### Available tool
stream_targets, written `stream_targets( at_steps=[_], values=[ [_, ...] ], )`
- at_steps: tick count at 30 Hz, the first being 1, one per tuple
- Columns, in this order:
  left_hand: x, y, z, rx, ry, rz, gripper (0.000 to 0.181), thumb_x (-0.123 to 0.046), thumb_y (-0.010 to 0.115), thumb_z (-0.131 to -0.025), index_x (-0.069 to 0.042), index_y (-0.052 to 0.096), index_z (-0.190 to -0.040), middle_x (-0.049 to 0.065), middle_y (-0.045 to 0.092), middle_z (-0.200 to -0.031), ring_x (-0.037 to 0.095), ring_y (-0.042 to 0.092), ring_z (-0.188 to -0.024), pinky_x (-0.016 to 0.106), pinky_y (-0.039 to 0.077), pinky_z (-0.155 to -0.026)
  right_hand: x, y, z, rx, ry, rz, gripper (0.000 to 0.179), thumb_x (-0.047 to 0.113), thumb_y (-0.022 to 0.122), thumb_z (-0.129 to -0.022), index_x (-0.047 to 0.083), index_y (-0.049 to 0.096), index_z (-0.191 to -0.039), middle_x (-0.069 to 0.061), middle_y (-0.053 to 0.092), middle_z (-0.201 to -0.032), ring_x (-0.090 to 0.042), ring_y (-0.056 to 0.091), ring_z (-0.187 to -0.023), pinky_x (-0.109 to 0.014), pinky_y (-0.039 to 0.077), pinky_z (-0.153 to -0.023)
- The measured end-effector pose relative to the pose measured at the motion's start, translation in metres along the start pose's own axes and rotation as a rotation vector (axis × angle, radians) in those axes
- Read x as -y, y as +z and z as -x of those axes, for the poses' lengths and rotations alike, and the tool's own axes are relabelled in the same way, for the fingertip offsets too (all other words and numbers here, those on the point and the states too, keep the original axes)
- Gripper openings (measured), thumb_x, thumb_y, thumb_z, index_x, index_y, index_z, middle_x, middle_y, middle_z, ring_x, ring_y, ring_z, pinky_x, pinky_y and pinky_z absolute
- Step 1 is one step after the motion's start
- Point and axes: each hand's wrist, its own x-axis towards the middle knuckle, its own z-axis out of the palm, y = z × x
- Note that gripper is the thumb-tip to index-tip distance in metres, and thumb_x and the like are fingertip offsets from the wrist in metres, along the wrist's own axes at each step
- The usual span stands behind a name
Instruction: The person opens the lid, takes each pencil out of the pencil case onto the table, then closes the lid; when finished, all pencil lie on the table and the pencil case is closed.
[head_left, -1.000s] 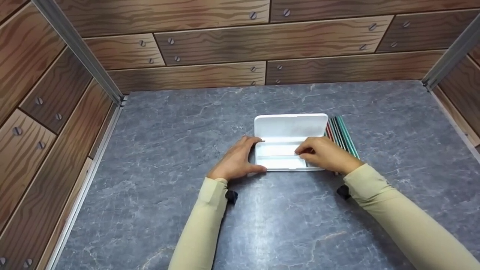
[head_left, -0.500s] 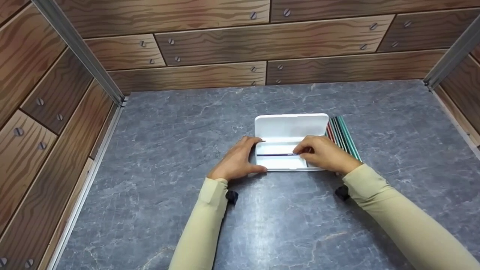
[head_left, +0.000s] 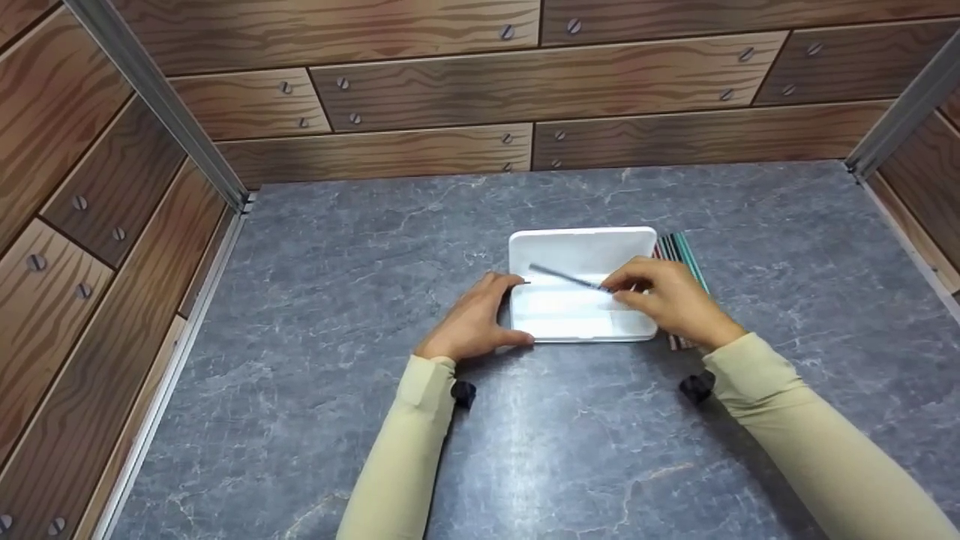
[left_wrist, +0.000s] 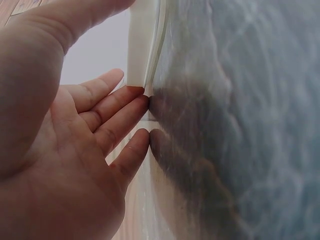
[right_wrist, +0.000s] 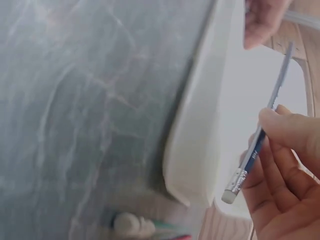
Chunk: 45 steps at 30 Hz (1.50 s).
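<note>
A white pencil case (head_left: 562,326) lies on the table with its lid (head_left: 581,251) standing up at the back. My left hand (head_left: 471,319) rests at its left end, thumb on the front corner and forefinger near the hinge side. In the left wrist view its fingers (left_wrist: 117,125) are spread and fairly straight against the end of the case. My right hand (head_left: 664,296) pinches a dark blue pencil (head_left: 566,277) between thumb and fingers, tilted above the case. In the right wrist view the pencil's eraser end (right_wrist: 234,187) points down toward the camera.
Several pencils (head_left: 688,259), green, black and red, lie side by side right of the case, partly hidden by my right hand. Wood-patterned walls (head_left: 420,97) with metal corner posts (head_left: 161,105) enclose the grey marbled table (head_left: 360,247).
The pencil was lying level in the case beneath my right fingers; now my right hand has lifted it up and slightly right, tilted. The left hand has stayed put.
</note>
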Motion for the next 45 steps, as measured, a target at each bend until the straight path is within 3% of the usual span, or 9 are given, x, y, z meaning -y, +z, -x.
stream_targets(
  at_steps=[5, 10, 16, 19, 21, 24, 27, 33, 45],
  values=[
    [-0.001, -0.001, 0.0, 0.0, 0.002, -0.003, 0.09, -0.039, 0.096, -0.091, -0.021, 0.049, -0.165, 0.009, 0.054, -0.163, 0.03, 0.052, -0.154, 0.053, 0.042, -0.132, -0.004, -0.018, 0.009, -0.093, 0.067, -0.042, 0.019, 0.001, 0.08, -0.1, 0.005, 0.085, -0.119, -0.015, 0.081, -0.113, 0.0, 0.064, -0.093, -0.011, 0.052, -0.083],
    [-0.001, -0.001, -0.001, 0.002, 0.001, 0.003, 0.091, -0.039, 0.096, -0.091, -0.019, 0.049, -0.165, 0.01, 0.054, -0.162, 0.03, 0.053, -0.153, 0.052, 0.042, -0.132, -0.014, -0.038, 0.02, -0.133, 0.144, -0.067, 0.022, 0.003, 0.082, -0.1, 0.002, 0.083, -0.123, -0.022, 0.082, -0.119, 0.004, 0.065, -0.091, -0.009, 0.053, -0.079],
    [0.001, 0.002, -0.001, -0.005, 0.006, 0.002, 0.091, -0.039, 0.097, -0.09, -0.018, 0.049, -0.165, 0.01, 0.056, -0.16, 0.03, 0.054, -0.151, 0.052, 0.044, -0.13, -0.033, -0.059, 0.033, -0.176, 0.245, -0.026, 0.024, 0.005, 0.083, -0.1, -0.002, 0.082, -0.122, -0.026, 0.081, -0.118, 0.009, 0.064, -0.085, -0.01, 0.054, -0.073],
    [0.001, 0.002, 0.0, -0.007, 0.006, 0.001, 0.092, -0.039, 0.097, -0.09, -0.018, 0.049, -0.165, 0.01, 0.055, -0.161, 0.031, 0.054, -0.151, 0.052, 0.044, -0.131, -0.043, -0.067, 0.038, -0.214, 0.31, -0.013, 0.025, 0.006, 0.083, -0.099, -0.005, 0.081, -0.122, -0.012, 0.084, -0.108, 0.013, 0.063, -0.082, -0.01, 0.053, -0.07],
    [0.001, 0.002, 0.0, -0.009, 0.006, -0.001, 0.092, -0.039, 0.097, -0.089, -0.018, 0.049, -0.165, 0.01, 0.055, -0.161, 0.031, 0.054, -0.152, 0.052, 0.043, -0.131, -0.05, -0.07, 0.041, -0.241, 0.356, 0.023, 0.027, 0.006, 0.084, -0.099, -0.006, 0.081, -0.122, -0.01, 0.085, -0.104, 0.016, 0.061, -0.079, -0.008, 0.051, -0.069],
    [0.001, 0.002, 0.0, -0.012, 0.008, -0.005, 0.092, -0.039, 0.097, -0.089, -0.018, 0.049, -0.165, 0.011, 0.055, -0.162, 0.031, 0.054, -0.152, 0.052, 0.043, -0.131, -0.057, -0.071, 0.044, -0.264, 0.417, 0.073, 0.03, 0.007, 0.085, -0.096, -0.008, 0.081, -0.123, -0.018, 0.086, -0.105, 0.02, 0.057, -0.074, -0.008, 0.048, -0.066],
    [0.001, 0.001, -0.001, -0.013, 0.008, -0.008, 0.092, -0.04, 0.097, -0.09, -0.018, 0.049, -0.165, 0.011, 0.055, -0.162, 0.032, 0.054, -0.152, 0.052, 0.043, -0.131, -0.063, -0.071, 0.048, -0.239, 0.471, 0.09, 0.032, 0.006, 0.084, -0.095, -0.01, 0.08, -0.123, -0.028, 0.083, -0.112, 0.018, 0.057, -0.071, -0.009, 0.048, -0.063],
    [0.001, 0.002, -0.001, -0.009, 0.007, -0.007, 0.091, -0.04, 0.097, -0.09, -0.019, 0.05, -0.165, 0.01, 0.055, -0.161, 0.031, 0.054, -0.152, 0.052, 0.043, -0.131, -0.067, -0.068, 0.05, -0.195, 0.561, -0.001, 0.035, 0.007, 0.082, -0.097, -0.014, 0.078, -0.125, -0.027, 0.084, -0.11, 0.009, 0.068, -0.066, -0.014, 0.058, -0.061],
    [0.001, 0.002, -0.001, 0.006, -0.001, -0.004, 0.091, -0.039, 0.095, -0.091, -0.02, 0.048, -0.166, 0.01, 0.055, -0.162, 0.031, 0.053, -0.153, 0.053, 0.042, -0.131, -0.068, -0.066, 0.05, -0.139, 0.592, -0.036, 0.033, 0.008, 0.078, -0.102, -0.015, 0.077, -0.126, -0.026, 0.084, -0.11, 0.009, 0.072, -0.068, -0.017, 0.063, -0.066]
  ],
)
